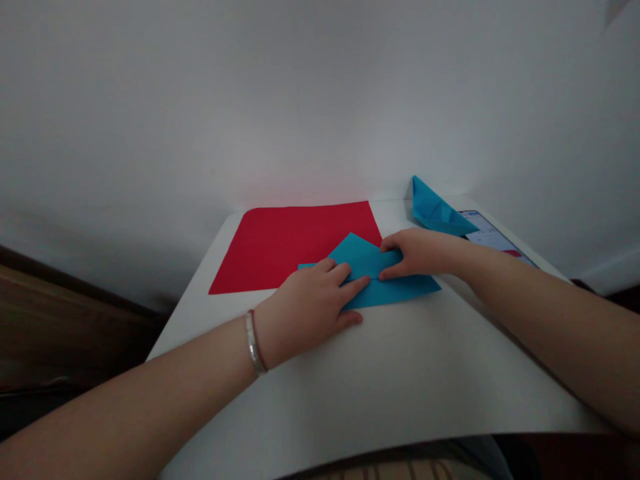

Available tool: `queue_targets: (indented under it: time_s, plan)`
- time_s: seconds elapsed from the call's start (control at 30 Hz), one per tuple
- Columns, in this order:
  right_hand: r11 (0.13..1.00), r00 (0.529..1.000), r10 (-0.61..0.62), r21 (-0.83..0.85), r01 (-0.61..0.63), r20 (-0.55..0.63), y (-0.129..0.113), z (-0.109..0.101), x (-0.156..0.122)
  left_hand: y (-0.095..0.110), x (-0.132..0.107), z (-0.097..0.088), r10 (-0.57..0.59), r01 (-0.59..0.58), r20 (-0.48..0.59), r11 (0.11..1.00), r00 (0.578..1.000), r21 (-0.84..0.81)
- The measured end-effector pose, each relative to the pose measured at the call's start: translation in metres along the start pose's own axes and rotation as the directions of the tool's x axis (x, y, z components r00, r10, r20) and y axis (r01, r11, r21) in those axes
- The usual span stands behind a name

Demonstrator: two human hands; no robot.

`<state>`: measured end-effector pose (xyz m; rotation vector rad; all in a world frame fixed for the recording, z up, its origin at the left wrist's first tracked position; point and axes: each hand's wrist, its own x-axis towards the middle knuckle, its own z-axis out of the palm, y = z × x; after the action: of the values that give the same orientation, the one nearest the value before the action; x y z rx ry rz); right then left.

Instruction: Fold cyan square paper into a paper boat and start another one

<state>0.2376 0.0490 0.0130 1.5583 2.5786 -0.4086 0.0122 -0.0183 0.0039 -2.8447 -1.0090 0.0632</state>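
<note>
A sheet of blue paper (395, 292), folded with a pointed peak at the top, lies on the white table, its far left part over the red paper. My left hand (310, 303) presses on the paper's left side with fingers spread; its thumb rests on the table below the paper's edge. The thumb and fingers of my right hand (420, 252) pinch a folded strip on the paper's right side. Both hands hide parts of the folds.
A sheet of red paper (293, 240) lies at the back left of the white table (380, 373). At the back right, a folded blue paper boat (434, 210) leans near the wall, beside a phone (493, 235) with a lit screen. Wooden furniture (60, 320) stands at the left.
</note>
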Motion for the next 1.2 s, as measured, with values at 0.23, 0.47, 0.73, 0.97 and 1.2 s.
queue_targets:
  time_s: [0.23, 0.47, 0.73, 0.97, 1.2]
  plan:
    - [0.995, 0.989, 0.103, -0.016, -0.102, 0.105, 0.004, -0.003, 0.001, 0.002, 0.000, 0.003, -0.006, 0.006, -0.022, 1.000, 1.000, 0.007]
    - [0.990, 0.986, 0.124, -0.083, -0.115, 0.113, -0.003, -0.007, 0.000, 0.006, 0.001, 0.005, -0.037, 0.038, -0.066, 0.999, 0.997, 0.017]
    - [0.977, 0.963, 0.171, -0.160, -0.139, 0.207, 0.009, -0.013, 0.000, 0.004, 0.000, 0.009, -0.036, 0.036, -0.082, 0.999, 0.996, 0.004]
    - [0.972, 0.905, 0.233, -0.055, -0.229, 0.356, 0.012, -0.016, -0.003, 0.003, 0.000, 0.011, -0.030, 0.030, -0.081, 1.000, 0.996, 0.002]
    - [0.936, 0.870, 0.254, 0.118, -0.331, 0.422, 0.020, -0.013, -0.001, 0.003, 0.000, 0.010, -0.022, 0.020, -0.089, 1.000, 0.996, -0.016]
